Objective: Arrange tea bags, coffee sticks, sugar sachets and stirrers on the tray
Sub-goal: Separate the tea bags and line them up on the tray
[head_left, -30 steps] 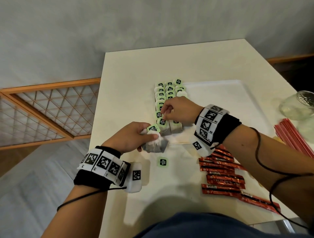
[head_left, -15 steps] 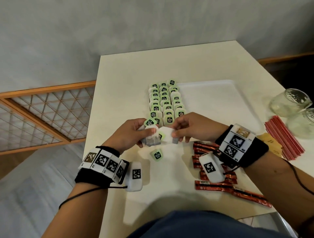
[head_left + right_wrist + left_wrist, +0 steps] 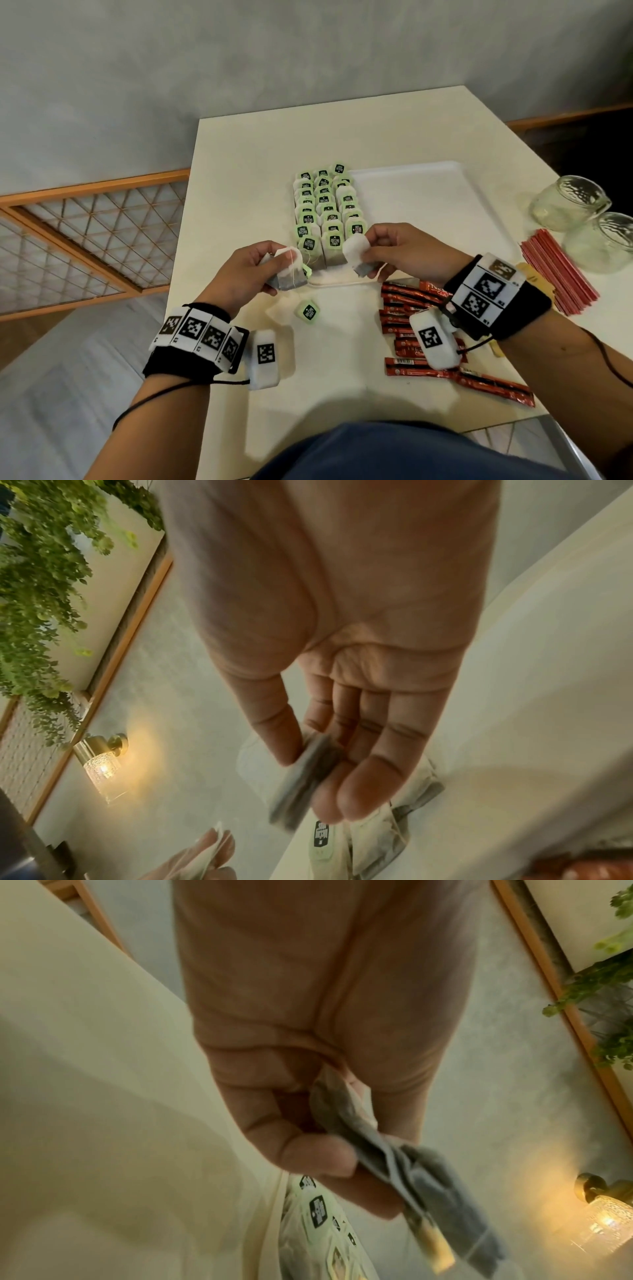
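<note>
On a cream table (image 3: 239,154) beside a grey wall, a white tray (image 3: 428,192) lies near the middle, its left end filled with three neat rows of tea bags (image 3: 325,212), each showing a green tag. Two clear glass jars (image 3: 582,219) stand at the right edge, well apart from the rows, with a bundle of red stirrers (image 3: 558,270) just in front of them and yellow sugar sachets (image 3: 531,274) partly hidden behind the right wrist. Red coffee sticks (image 3: 404,308) lie scattered on the table near the front right, some under the right wrist. The left hand (image 3: 246,270) hovers off the tray's front left corner, fingers and thumb closed round a small clutch of tea bags (image 3: 287,274), a string and green tag trailing from them. The right hand (image 3: 404,253) is raised over the tray's front edge, thumb and fingers pinching a single tea bag (image 3: 358,255), just beside the nearest row. One loose green tea tag (image 3: 307,311) rests on the table between the two wrists.
</note>
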The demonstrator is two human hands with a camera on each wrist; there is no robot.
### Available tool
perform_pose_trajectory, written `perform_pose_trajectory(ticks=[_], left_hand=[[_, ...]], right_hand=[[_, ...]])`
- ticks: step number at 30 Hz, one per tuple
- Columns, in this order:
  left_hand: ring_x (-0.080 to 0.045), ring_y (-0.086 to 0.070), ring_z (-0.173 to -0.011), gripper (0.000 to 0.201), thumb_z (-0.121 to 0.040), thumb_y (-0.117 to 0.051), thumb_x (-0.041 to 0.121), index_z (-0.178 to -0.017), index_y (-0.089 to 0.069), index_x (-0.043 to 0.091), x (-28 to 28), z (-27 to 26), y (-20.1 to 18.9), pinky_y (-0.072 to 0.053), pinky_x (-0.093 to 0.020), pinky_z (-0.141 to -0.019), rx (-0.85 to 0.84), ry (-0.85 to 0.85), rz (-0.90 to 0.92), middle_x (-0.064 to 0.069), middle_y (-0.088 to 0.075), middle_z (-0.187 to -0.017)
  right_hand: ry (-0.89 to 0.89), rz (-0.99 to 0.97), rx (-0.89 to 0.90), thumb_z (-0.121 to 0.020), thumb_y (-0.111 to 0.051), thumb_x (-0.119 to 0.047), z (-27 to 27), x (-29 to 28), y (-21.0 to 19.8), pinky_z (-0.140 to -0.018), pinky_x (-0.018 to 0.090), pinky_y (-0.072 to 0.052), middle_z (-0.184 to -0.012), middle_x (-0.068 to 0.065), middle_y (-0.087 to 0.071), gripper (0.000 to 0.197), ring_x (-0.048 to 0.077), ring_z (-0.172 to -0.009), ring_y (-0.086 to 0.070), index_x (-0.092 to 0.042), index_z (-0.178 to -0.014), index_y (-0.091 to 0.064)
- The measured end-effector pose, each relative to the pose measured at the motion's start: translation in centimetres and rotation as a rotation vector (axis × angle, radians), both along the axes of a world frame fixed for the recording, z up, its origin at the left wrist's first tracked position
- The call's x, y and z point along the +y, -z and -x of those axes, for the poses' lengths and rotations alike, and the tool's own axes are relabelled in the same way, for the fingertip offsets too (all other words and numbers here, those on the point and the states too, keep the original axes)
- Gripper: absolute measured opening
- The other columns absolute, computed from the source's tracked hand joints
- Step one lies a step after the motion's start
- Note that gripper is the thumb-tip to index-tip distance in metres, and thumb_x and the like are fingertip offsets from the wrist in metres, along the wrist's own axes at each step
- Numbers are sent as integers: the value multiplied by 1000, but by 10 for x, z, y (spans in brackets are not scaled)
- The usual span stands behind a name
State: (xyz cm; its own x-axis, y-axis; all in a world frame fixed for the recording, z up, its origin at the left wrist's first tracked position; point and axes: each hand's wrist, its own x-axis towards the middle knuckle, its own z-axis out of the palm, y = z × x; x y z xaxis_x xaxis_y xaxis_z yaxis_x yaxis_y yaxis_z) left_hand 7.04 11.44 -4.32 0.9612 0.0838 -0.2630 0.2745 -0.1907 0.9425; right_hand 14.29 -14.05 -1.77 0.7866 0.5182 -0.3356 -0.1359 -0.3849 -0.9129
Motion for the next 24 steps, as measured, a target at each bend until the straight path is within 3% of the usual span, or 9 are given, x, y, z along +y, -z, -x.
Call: perform_pose_trajectory(ticks=[3,5,8,10,11,13,14,18,24], left_hand=[[-14,-58,-57,16,-87,-71,24,-74,-64,15,-13,1,0,-45,-21,-47,-45,-21,28,-1,-64,-65],[-12,-60,-53,15,-84,-74,19,-75,-63,13,-24,2,-1,-43,-18,-45,-95,-19,37,2,-64,-61],[-7,-48,-47,13,-79,-79,22,-85,-69,17,-40,-1,0,-52,-24,-55,-152,1,-9,12,-51,-48],[-11,-46,-55,18,-74,-82,35,-88,-74,28,-47,-4,1,-55,-35,-69,-185,9,-51,11,-49,-54],[-12,-49,-59,15,-73,-81,37,-85,-75,31,-49,-5,2,-53,-34,-71,-205,-2,-75,9,-54,-60],[-8,-55,-64,6,-80,-79,28,-80,-75,32,-51,-8,1,-50,-29,-68,-243,-38,-98,8,-64,-69],[-5,-57,-65,9,-83,-76,23,-81,-75,31,-51,-10,1,-49,-26,-68,-248,-45,-106,12,-67,-69],[5,-51,-54,6,-84,-75,23,-90,-74,24,-54,-10,-5,-42,-16,-61,-232,0,-134,21,-58,-53],[-12,-51,-68,17,-75,-80,37,-84,-75,24,-55,-14,1,-46,-29,-72,-224,-24,-99,2,-58,-70]], right_hand=[[-35,-31,3,-91,-60,-1,3,1,-1,-63,29,-53,-98,24,-71,6,21,-75,-66,-1,-96,-56],[-52,-53,-5,-92,-60,-2,5,4,0,-65,29,-52,-97,21,-73,8,20,-78,-67,-8,-88,-56],[-35,-75,-24,-90,-62,-2,8,11,3,-66,31,-53,-97,22,-72,14,22,-79,-67,-13,-84,-56],[-15,-81,-31,-90,-63,-2,10,15,5,-65,31,-53,-95,22,-71,16,23,-78,-67,-13,-82,-55],[-4,-84,-32,-89,-63,-1,10,17,6,-65,31,-53,-94,22,-71,14,24,-78,-67,-12,-82,-56],[1,-84,-25,-88,-65,-2,10,18,8,-65,29,-54,-91,19,-72,7,23,-78,-67,-4,-92,-59],[1,-81,-23,-87,-66,-3,10,17,9,-65,28,-54,-90,17,-72,13,21,-78,-67,1,-98,-60],[17,-101,4,-86,-68,-2,9,14,10,-65,26,-55,-82,10,-73,27,17,-73,-68,7,-110,-59],[-19,-119,19,-91,-62,-6,9,15,5,-68,30,-54,-75,9,-71,16,16,-67,-69,3,-102,-57]])
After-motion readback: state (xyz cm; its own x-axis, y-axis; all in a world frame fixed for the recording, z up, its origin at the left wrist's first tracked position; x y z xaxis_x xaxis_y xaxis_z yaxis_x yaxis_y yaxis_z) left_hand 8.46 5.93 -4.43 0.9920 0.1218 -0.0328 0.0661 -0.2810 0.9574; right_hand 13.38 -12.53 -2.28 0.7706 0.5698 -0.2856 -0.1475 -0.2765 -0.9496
